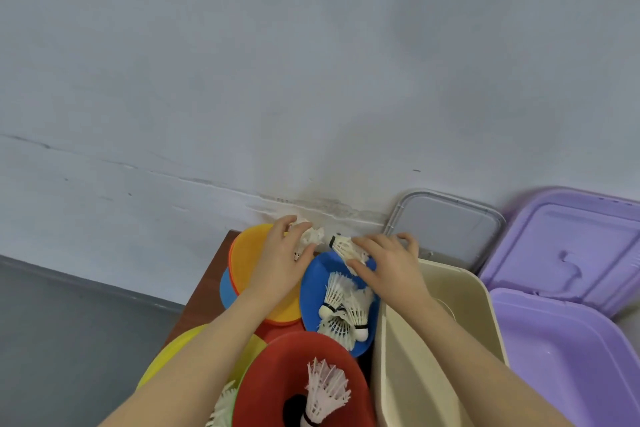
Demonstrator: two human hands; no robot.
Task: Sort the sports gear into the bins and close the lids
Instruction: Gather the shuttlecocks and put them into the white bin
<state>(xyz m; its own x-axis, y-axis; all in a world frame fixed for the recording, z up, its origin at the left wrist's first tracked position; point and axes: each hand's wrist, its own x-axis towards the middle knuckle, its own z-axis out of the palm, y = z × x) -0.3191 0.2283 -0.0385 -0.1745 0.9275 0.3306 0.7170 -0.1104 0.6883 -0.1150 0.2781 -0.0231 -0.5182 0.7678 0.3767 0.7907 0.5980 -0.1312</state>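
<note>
My left hand (282, 262) grips a white shuttlecock (309, 238) above the orange cone (247, 253). My right hand (388, 260) holds another white shuttlecock (343, 244) over the blue cone (320, 274). Several shuttlecocks (341, 312) lie in the blue cone. One more shuttlecock (323, 392) stands in the red cone (273, 367). To the right of the cones are a beige bin (436, 350) and a purple bin (568, 357), both without lids on.
A grey lid (446, 229) and a purple lid (571, 246) lean against the wall behind the bins. A yellow cone (180, 347) with a shuttlecock (221, 406) sits lower left. The cones rest on a brown table (204, 291) against the wall.
</note>
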